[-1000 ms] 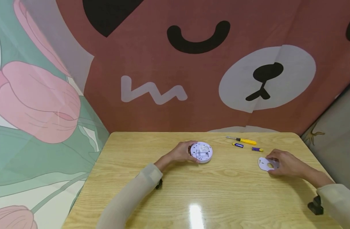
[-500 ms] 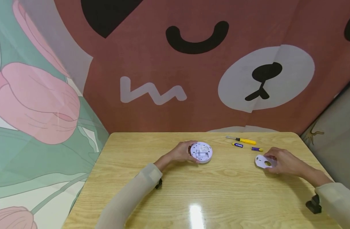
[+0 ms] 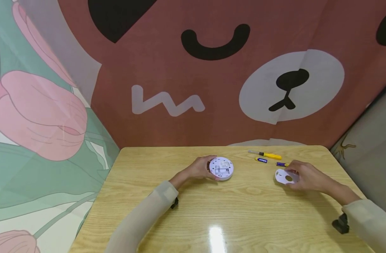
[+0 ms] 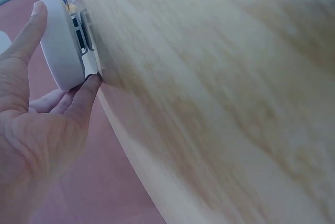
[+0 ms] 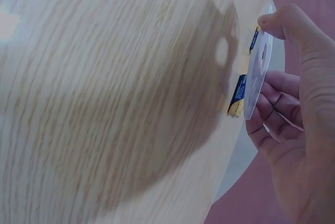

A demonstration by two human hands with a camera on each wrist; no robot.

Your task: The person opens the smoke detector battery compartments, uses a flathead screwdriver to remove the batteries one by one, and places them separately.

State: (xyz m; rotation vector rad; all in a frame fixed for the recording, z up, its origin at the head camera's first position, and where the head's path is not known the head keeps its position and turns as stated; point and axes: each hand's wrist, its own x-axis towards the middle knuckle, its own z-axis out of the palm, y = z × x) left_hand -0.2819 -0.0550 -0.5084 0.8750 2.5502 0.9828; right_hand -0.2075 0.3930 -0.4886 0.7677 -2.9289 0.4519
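Observation:
My left hand (image 3: 200, 168) grips the left rim of a round white smoke alarm (image 3: 221, 168), its back with the battery compartment facing up. In the left wrist view, the thumb and fingers hold opposite sides of the alarm's rim (image 4: 60, 46). On the right, my right hand (image 3: 309, 177) pinches a thin white mounting plate (image 3: 282, 176) with a round hole through it. The right wrist view shows this plate (image 5: 257, 72) raised on edge off the table, thumb at one side and fingers at the other.
Beyond the plate lie two batteries, one (image 3: 261, 160) to the left and another (image 3: 281, 164) close to my right hand. A yellow-handled screwdriver (image 3: 270, 156) lies behind them. The wooden table (image 3: 243, 218) ends at a patterned cloth backdrop (image 3: 167, 130).
My right hand has moved left and slightly away from me with the mounting plate, nearing the right battery. The left hand and smoke alarm have stayed put.

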